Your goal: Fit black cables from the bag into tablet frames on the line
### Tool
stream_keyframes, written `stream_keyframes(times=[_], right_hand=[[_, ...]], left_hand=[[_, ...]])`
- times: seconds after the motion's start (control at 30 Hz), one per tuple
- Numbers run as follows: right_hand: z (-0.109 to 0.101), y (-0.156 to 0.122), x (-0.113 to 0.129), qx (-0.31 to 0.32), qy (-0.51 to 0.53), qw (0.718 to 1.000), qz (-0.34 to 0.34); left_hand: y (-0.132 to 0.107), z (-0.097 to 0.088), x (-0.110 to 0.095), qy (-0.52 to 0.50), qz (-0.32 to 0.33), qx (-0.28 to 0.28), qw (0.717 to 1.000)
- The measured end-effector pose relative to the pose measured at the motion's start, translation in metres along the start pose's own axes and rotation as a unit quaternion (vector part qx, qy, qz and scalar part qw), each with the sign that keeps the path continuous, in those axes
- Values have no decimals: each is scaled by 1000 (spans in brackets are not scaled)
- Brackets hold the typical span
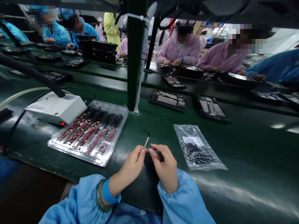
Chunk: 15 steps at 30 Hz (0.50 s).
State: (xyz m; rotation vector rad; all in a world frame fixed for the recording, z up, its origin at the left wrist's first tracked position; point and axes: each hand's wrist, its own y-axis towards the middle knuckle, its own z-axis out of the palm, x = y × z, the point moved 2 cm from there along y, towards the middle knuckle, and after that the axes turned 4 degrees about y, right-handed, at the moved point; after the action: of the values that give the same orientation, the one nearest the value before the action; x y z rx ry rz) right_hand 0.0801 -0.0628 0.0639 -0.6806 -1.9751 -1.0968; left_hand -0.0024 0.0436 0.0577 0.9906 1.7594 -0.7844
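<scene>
Between the thumb and forefinger of my left hand (135,161) is a thin pale strip with a black wire (146,142), tilted upward. The wire curls from its far end above the green bench. My right hand (165,166) is close beside it, thumb and forefinger curved toward each other at the strip's near end. Anything between those right fingertips is too small to make out. To the left lies a clear plastic tray (100,160) with rows of small red and black parts with wires. A clear bag (198,149) of black pieces lies to the right.
A white box (57,107) with a lit red switch stands behind the tray, with a hose and cables near it. A green post (135,62) rises ahead. Several black device housings (168,99) lie along the line. Several people in coats work across the bench.
</scene>
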Motion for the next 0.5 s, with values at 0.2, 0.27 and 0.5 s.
stream_keyframes(times=[0.2, 0.27, 0.5], right_hand=[[15, -10, 7, 69, -172, 969, -161], [17, -10, 3, 76, -172, 972, -144], [-19, 5, -24, -184, 34, 970, 155]], left_hand=[[-4, -1, -3, 205, 22, 17, 978], [-4, -2, -3, 222, 20, 23, 975], [2, -1, 8, -36, -53, 17, 998]])
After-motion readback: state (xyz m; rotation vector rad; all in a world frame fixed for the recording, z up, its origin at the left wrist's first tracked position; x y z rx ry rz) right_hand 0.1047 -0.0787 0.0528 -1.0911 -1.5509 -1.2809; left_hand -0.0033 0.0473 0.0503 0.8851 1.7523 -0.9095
